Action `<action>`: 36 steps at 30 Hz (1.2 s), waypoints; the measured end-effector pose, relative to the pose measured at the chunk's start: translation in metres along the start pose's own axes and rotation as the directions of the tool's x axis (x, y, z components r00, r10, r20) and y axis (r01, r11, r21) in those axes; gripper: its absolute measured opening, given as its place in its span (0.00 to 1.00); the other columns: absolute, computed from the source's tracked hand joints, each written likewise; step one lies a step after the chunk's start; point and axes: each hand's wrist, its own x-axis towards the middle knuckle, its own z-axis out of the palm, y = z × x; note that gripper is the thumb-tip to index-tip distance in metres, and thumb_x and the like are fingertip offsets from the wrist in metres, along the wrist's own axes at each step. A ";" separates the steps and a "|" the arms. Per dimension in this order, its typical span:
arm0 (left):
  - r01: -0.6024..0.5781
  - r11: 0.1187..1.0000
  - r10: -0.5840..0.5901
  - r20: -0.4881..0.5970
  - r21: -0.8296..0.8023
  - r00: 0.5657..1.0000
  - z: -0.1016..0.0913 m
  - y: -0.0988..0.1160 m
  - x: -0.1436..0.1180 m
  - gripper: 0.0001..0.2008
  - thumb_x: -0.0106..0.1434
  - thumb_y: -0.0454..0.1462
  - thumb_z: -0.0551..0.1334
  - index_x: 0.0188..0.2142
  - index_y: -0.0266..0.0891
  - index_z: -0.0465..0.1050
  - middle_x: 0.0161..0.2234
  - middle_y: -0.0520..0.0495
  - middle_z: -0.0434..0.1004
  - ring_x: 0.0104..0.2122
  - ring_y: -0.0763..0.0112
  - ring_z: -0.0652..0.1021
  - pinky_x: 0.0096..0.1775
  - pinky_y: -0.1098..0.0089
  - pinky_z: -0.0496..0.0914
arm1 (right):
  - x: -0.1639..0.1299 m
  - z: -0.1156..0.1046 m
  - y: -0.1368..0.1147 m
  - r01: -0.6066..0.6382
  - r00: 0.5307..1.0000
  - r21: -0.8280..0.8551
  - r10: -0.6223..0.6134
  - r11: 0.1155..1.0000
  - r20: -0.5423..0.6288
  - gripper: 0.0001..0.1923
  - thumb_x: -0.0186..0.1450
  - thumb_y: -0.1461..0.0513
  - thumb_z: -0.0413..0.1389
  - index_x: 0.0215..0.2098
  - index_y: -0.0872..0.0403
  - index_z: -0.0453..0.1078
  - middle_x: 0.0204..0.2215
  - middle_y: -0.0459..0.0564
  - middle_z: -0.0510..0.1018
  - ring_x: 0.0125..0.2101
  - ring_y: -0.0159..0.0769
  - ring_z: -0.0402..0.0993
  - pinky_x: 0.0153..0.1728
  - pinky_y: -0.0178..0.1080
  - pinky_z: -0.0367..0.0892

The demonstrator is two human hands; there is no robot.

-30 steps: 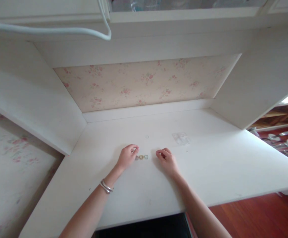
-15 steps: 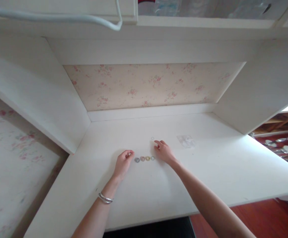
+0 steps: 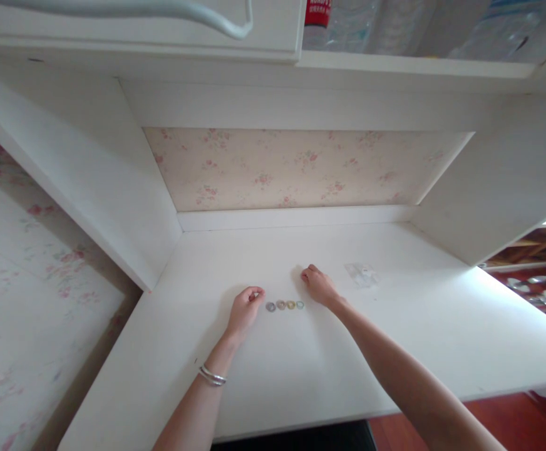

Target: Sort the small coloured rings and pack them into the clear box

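A home was indicated, most likely a bedroom or study corner. A white-painted desk with a built-in hutch was seen, and behind the desk a back panel of rose-patterned wallpaper was fitted. The same floral paper was found on the wall left of the desk. Above the desk, bottles were kept on a shelf, and right of the desk red wooden flooring was visible.
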 end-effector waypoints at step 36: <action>-0.033 0.999 0.035 0.032 -0.037 0.999 0.000 0.000 -0.006 0.17 0.56 0.47 0.59 0.36 0.37 0.74 0.25 0.52 0.72 0.24 0.73 0.68 0.26 0.74 0.59 | -0.023 -0.102 0.149 -0.290 0.950 -0.113 0.272 0.950 -0.152 0.32 0.55 0.46 0.56 0.54 0.52 0.64 0.48 0.58 0.66 0.45 0.47 0.69 0.47 0.44 0.62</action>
